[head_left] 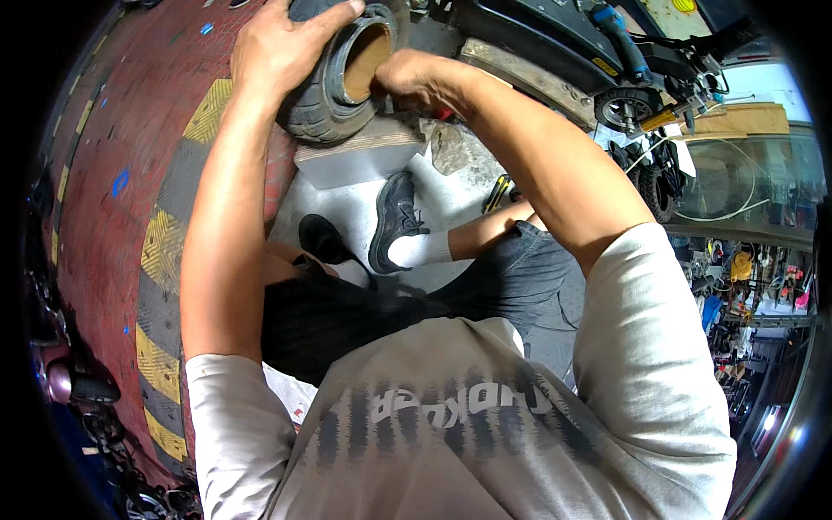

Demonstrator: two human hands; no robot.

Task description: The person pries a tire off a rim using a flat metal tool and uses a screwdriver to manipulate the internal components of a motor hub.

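Note:
A thick black tyre (325, 117) stands tilted on its tread at the top of the head view, its round opening turned to the right. Tan colour shows on the inner wall (367, 65) of that opening. My left hand (282, 48) grips the tyre from its upper left, thumb stretched across toward the bead. At the right edge of the opening, my right hand (407, 78) is closed with its fingers curled in; what they hold is hidden. Beneath the tyre sits a pale grey block (357, 163) with a ridged top. A bit of red (442, 113) shows below my right wrist.
My black shoes (399, 212) rest on the pale floor below the block. A yellow and black tool (497, 192) lies near my right leg. A wooden plank (529, 82), a blue power tool (620, 42) and a small wheel (626, 110) are at upper right. A striped kerb (162, 251) runs along the left.

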